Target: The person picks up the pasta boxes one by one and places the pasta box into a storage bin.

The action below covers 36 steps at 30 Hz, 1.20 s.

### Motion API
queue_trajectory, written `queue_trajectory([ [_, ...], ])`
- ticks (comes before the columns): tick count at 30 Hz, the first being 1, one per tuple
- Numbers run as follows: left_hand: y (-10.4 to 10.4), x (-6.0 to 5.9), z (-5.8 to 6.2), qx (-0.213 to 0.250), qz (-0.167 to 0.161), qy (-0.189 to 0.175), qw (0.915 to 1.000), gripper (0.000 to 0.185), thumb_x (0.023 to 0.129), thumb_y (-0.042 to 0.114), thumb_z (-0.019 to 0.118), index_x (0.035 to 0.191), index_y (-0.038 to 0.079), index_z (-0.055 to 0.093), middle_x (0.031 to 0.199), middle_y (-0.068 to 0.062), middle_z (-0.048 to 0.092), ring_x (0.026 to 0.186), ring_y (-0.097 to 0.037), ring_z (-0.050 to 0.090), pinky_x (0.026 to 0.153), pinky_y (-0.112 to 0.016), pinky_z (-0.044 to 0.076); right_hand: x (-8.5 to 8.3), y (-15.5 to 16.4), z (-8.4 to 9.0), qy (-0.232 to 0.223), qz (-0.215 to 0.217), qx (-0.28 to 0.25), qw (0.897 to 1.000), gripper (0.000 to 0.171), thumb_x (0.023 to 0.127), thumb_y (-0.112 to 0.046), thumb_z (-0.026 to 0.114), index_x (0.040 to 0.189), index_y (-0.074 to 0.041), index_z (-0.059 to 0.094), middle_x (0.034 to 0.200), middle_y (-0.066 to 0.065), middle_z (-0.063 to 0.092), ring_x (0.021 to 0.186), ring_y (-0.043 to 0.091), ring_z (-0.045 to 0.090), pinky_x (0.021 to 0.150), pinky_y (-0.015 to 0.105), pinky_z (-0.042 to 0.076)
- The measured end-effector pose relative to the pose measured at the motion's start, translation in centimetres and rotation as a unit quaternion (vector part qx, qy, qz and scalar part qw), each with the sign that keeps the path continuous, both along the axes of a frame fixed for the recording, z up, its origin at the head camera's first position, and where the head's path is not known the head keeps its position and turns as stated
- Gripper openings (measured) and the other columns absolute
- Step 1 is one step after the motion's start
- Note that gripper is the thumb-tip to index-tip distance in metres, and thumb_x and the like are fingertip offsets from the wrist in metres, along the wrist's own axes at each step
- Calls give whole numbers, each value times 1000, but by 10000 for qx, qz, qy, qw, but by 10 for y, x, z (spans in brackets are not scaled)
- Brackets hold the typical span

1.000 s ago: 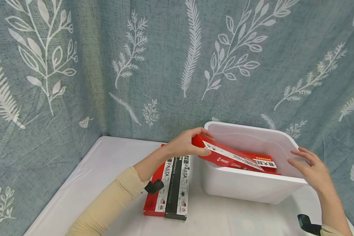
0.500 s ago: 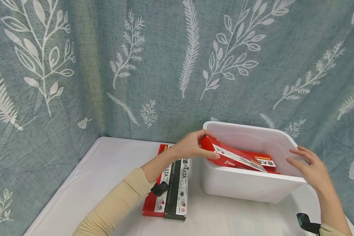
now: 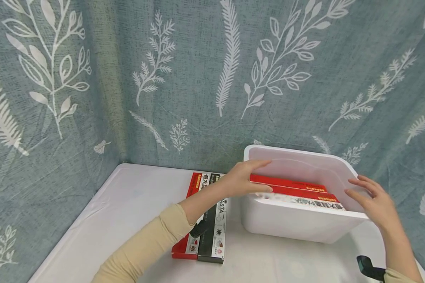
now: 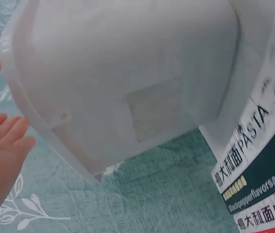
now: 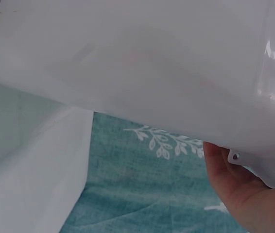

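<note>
My left hand reaches over the left end of a white plastic bin, with fingers and thumb extended and spread. Below its fingertips, red pasta boxes lie side by side in the bin, and the hand hides their left ends. In the left wrist view, the fingers show beside the bin's rim. My right hand rests at the bin's right rim, its fingers and thumb reaching loosely over the edge. The right wrist view shows part of that hand behind the rim, near a small tab with a hole.
Left of the bin, a red pasta box and a black pasta box lie side by side on the white table, partly under my left forearm. A blue-green leaf-patterned curtain hangs behind.
The red box that my left hand held tilted over the rim now lies down in the bin. My left hand has let go and moved slightly right. The right hand has stayed in place.
</note>
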State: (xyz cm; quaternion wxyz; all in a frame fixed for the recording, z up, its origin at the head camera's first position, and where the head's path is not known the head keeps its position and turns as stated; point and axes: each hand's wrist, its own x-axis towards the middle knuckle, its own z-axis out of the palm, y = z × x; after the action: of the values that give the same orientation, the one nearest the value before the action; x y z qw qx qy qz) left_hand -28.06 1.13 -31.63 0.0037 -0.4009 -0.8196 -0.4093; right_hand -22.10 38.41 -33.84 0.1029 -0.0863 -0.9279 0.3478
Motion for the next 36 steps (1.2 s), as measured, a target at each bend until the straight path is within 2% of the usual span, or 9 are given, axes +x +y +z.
queue_trajectory([
  [6, -11, 8, 1, 470, 242, -52, 9986, 71, 84, 30, 78, 146, 16, 46, 146, 3, 48, 133, -13, 43, 106, -39, 39, 0, 0, -2, -4, 37, -53, 10000, 66, 97, -41, 55, 143, 5, 41, 157, 27, 13, 139, 56, 9, 95, 79, 18],
  [10, -24, 12, -3, 706, 313, -382, 9963, 73, 83, 31, 78, 147, 17, 45, 147, 5, 46, 135, -14, 40, 106, -41, 39, -1, 2, -2, 7, 50, -33, 10000, 67, 97, -42, 55, 143, 5, 41, 158, 27, 13, 139, 56, 9, 95, 79, 18],
  [14, -37, 16, -11, 903, 437, -761, 9920, 75, 83, 32, 78, 148, 20, 43, 148, 8, 43, 135, -16, 42, 107, -38, 38, -1, 2, -2, -38, 61, 22, 10000, 68, 97, -43, 55, 143, 4, 41, 158, 27, 13, 138, 56, 10, 95, 79, 18],
  [20, -59, 24, -30, 1382, 476, -1054, 9836, 81, 82, 24, 79, 150, 14, 37, 150, 1, 41, 138, -15, 38, 109, -30, 34, 0, 2, 0, -74, 66, -22, 9999, 68, 97, -43, 55, 143, 5, 41, 158, 26, 13, 139, 56, 8, 95, 79, 17],
  [23, -74, 30, -41, 1596, 593, -1376, 9757, 83, 82, 20, 79, 152, 13, 33, 151, -1, 40, 139, -16, 36, 110, -31, 32, 1, 1, 1, -98, 40, -55, 9999, 68, 97, -43, 55, 144, 5, 40, 158, 26, 12, 139, 56, 6, 95, 79, 16],
  [29, -100, 41, -61, 2067, 918, -2202, 9489, 86, 83, 16, 78, 153, 9, 27, 154, -6, 34, 141, -21, 32, 113, -37, 28, 2, 3, 3, -110, 81, -81, 9999, 69, 97, -43, 55, 144, 5, 39, 158, 26, 11, 139, 56, 6, 96, 79, 16],
  [33, -115, 51, -73, 2243, 1100, -2463, 9364, 89, 84, 17, 77, 154, 8, 23, 157, -9, 28, 143, -26, 29, 113, -39, 27, 2, 3, 4, -122, 69, -91, 9999, 69, 97, -43, 54, 144, 5, 39, 159, 25, 10, 139, 56, 5, 96, 79, 14],
  [36, -124, 60, -81, 2215, 1288, -2602, 9309, 91, 84, 15, 77, 154, 7, 21, 157, -10, 26, 144, -29, 27, 112, -37, 27, 1, 2, 4, -138, 57, -86, 9999, 68, 97, -43, 54, 144, 5, 39, 159, 25, 10, 140, 56, 5, 96, 79, 15],
])
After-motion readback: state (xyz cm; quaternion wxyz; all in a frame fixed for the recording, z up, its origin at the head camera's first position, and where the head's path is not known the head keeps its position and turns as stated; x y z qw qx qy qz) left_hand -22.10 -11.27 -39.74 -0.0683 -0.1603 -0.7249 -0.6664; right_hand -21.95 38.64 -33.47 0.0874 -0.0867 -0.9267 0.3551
